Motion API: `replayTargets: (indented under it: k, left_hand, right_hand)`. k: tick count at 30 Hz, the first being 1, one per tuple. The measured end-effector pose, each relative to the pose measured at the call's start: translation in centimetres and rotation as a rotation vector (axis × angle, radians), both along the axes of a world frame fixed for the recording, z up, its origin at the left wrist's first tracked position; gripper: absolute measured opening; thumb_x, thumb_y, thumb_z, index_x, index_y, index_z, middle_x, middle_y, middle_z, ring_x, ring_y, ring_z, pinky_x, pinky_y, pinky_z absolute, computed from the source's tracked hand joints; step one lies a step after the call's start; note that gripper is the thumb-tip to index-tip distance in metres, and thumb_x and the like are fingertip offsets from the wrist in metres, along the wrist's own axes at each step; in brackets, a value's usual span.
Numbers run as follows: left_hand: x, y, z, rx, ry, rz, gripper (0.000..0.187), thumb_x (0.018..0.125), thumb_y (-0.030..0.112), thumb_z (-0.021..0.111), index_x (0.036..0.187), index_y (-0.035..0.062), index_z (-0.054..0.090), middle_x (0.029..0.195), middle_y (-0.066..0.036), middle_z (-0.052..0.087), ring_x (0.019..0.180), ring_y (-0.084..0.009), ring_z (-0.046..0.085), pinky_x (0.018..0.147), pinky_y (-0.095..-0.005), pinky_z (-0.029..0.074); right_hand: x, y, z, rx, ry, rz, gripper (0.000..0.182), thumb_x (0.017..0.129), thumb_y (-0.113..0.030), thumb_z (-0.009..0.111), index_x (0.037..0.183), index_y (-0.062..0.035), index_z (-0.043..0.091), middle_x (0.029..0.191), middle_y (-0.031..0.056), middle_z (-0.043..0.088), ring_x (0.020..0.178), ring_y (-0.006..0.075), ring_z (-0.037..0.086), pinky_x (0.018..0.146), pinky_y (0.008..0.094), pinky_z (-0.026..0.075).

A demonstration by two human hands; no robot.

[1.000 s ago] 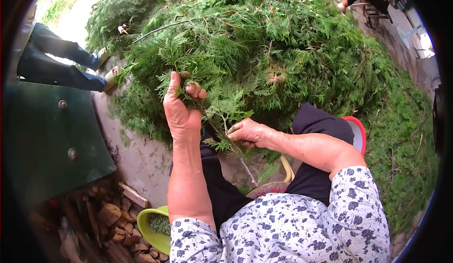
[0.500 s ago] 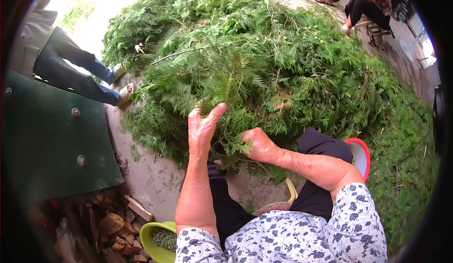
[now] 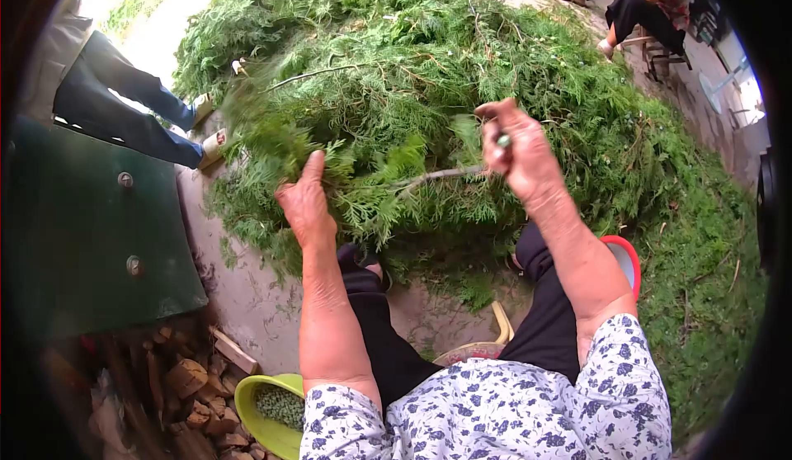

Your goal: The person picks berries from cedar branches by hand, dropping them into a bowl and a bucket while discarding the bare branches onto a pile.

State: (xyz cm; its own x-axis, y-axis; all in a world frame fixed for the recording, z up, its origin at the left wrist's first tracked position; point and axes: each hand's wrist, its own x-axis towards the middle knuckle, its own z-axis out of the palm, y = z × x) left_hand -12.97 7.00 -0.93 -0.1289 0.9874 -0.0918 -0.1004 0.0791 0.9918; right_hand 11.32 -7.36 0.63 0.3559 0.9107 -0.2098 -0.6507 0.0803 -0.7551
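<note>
The leafy green branch (image 3: 437, 174) is up in front of you, over the near edge of the heap, its bare stem slanting between your two hands. Your left hand (image 3: 307, 204) has its fingers closed around the foliage end, thumb pointing up, the sprays beyond it blurred. Your right hand (image 3: 520, 148) is raised at the stem end, fingers curled in around a small pale green piece (image 3: 503, 140); you cannot tell from here whether they also touch the stem.

Behind both hands spreads the big heap of cut greenery (image 3: 561, 80), running down your right side. Between your knees sits a container with a pale yellow handle (image 3: 502, 324), partly hidden by your flowered top (image 3: 487, 406). By your left elbow, a lime-green bowl (image 3: 247, 402) holds small green berries (image 3: 280, 406), next to the split firewood (image 3: 186, 377). A dark green panel (image 3: 82, 237) stands farther left, with a person in jeans (image 3: 124, 80) just past it. Beside your right knee shows a red-rimmed bowl (image 3: 631, 258). At the upper right, another person (image 3: 648, 14) is seated.
</note>
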Motion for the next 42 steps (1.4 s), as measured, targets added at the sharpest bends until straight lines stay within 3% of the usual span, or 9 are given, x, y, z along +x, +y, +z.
replayTargets:
  k: [7, 11, 18, 21, 25, 30, 32, 38, 42]
  left_hand:
    - [-0.8, 1.1, 0.3, -0.160, -0.245, 0.126, 0.025, 0.073, 0.013, 0.074, 0.088, -0.0019, 0.059, 0.082, -0.006, 0.060, 0.066, -0.0166, 0.056, 0.056, -0.0303, 0.051]
    - [0.0, 0.9, 0.4, -0.173, -0.306, 0.137, 0.026, 0.072, 0.014, 0.075, 0.087, -0.0013, 0.060, 0.082, -0.005, 0.060, 0.064, -0.0155, 0.054, 0.053, -0.0304, 0.049]
    - [0.9, 0.6, -0.4, -0.190, -0.214, 0.141, 0.025, 0.073, 0.015, 0.075, 0.085, -0.0018, 0.061, 0.079, -0.005, 0.060, 0.062, -0.0170, 0.057, 0.054, -0.0310, 0.050]
    - [1.3, 0.6, -1.5, -0.139, -0.202, 0.093, 0.027, 0.073, 0.016, 0.075, 0.088, -0.0024, 0.061, 0.081, -0.005, 0.061, 0.062, -0.0167, 0.058, 0.053, -0.0308, 0.050]
    - [2.5, -0.6, -0.7, -0.076, -0.256, 0.015, 0.029, 0.073, 0.015, 0.074, 0.092, -0.0023, 0.062, 0.085, -0.005, 0.061, 0.067, -0.0164, 0.057, 0.057, -0.0309, 0.050]
    - [2.8, -2.0, 0.2, -0.042, -0.303, -0.093, 0.038, 0.073, 0.003, 0.072, 0.108, 0.0005, 0.057, 0.102, -0.004, 0.060, 0.085, -0.0148, 0.055, 0.078, -0.0296, 0.045]
    - [2.6, -2.2, 0.6, -0.031, -0.323, -0.061, 0.039, 0.070, 0.012, 0.076, 0.101, -0.0029, 0.059, 0.097, -0.006, 0.060, 0.083, -0.0174, 0.056, 0.073, -0.0324, 0.048]
    - [-0.5, 0.4, -0.2, -0.211, -0.519, -0.076, 0.028, 0.076, 0.014, 0.068, 0.098, -0.0013, 0.062, 0.096, -0.007, 0.063, 0.083, -0.0191, 0.060, 0.073, -0.0322, 0.050]
    - [-3.8, 3.5, -2.6, -0.223, -0.641, 0.083, 0.023, 0.084, 0.016, 0.057, 0.098, -0.0014, 0.059, 0.091, -0.010, 0.063, 0.081, -0.0223, 0.061, 0.074, -0.0342, 0.051]
  right_hand:
    - [8.1, -7.9, 0.4, -0.223, -0.400, -0.239, 0.027, 0.085, -0.011, 0.055, 0.108, 0.0022, 0.053, 0.072, 0.0015, 0.052, 0.056, 0.0072, 0.048, 0.042, 0.0192, 0.035]
    - [11.3, -18.0, -5.2, -0.862, -0.806, -0.350, 0.022, 0.083, -0.024, 0.058, 0.090, -0.0039, 0.063, 0.052, -0.0006, 0.046, 0.040, 0.0063, 0.041, 0.033, 0.0209, 0.026]
    - [14.5, -35.6, -16.9, -1.491, -1.181, -0.111, 0.018, 0.078, -0.018, 0.058, 0.080, -0.0023, 0.066, 0.067, 0.0064, 0.060, 0.064, 0.0180, 0.056, 0.059, 0.0335, 0.044]
    - [16.5, -32.4, -15.5, -1.181, -1.584, -0.184, 0.021, 0.079, -0.018, 0.055, 0.087, -0.0017, 0.065, 0.075, 0.0119, 0.062, 0.072, 0.0222, 0.059, 0.067, 0.0344, 0.046]
    - [6.2, -14.5, 0.2, -0.463, -1.753, -0.447, 0.025, 0.078, -0.008, 0.058, 0.103, -0.0036, 0.061, 0.108, 0.0142, 0.059, 0.098, 0.0279, 0.057, 0.086, 0.0323, 0.045]
    - [-1.7, -4.7, 3.8, -0.147, -2.323, 0.001, 0.054, 0.072, -0.031, 0.067, 0.118, -0.0068, 0.050, 0.114, 0.0132, 0.054, 0.108, 0.0305, 0.048, 0.096, 0.0409, 0.033]
    - [-2.6, -3.2, 3.8, -0.373, -2.134, 0.505, 0.041, 0.077, -0.030, 0.064, 0.109, -0.0074, 0.054, 0.095, 0.0110, 0.061, 0.087, 0.0287, 0.058, 0.081, 0.0387, 0.043]
    - [-1.3, -4.7, 2.4, -0.041, -1.630, 0.508, 0.019, 0.084, -0.023, 0.058, 0.089, -0.0050, 0.062, 0.069, 0.0090, 0.061, 0.061, 0.0233, 0.058, 0.057, 0.0317, 0.045]
    - [0.7, -6.2, 4.6, -0.319, -1.238, 0.639, 0.018, 0.084, -0.017, 0.056, 0.084, -0.0009, 0.065, 0.072, 0.0048, 0.062, 0.068, 0.0116, 0.056, 0.066, 0.0258, 0.044]
